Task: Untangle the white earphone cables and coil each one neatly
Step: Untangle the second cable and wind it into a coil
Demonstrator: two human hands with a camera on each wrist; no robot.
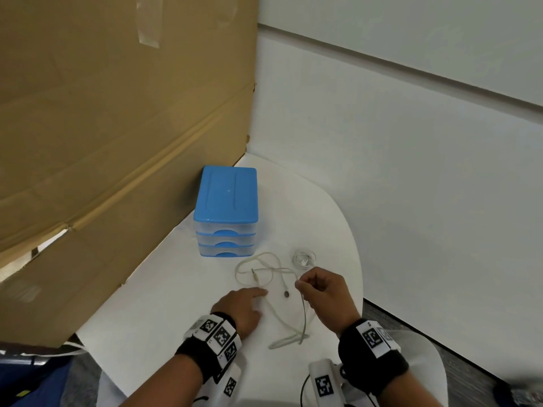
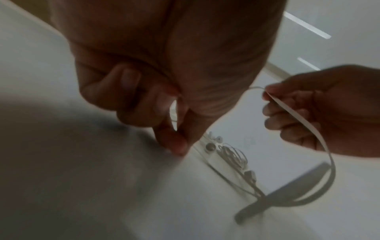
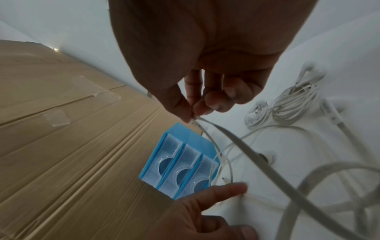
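Note:
A loose, flat white earphone cable (image 1: 304, 318) sprawls in loops on the white round table (image 1: 176, 304), with one earbud (image 1: 286, 293) lying between my hands. My right hand (image 1: 301, 284) pinches the cable (image 3: 242, 146) between thumb and fingertips and lifts that stretch off the table. My left hand (image 1: 258, 298) lies low on the table, its straight index finger (image 3: 232, 189) pressing on a thin strand. A second white earphone (image 1: 304, 257) sits coiled in a small bundle just beyond my right hand, also visible as the coiled earphone (image 3: 292, 104).
A blue drawer unit (image 1: 226, 198) with three clear drawers stands behind the cables. A big cardboard sheet (image 1: 117, 142) walls off the left side. White wall panels close the back and right. The table's curved edge (image 1: 357, 259) runs close to my right hand.

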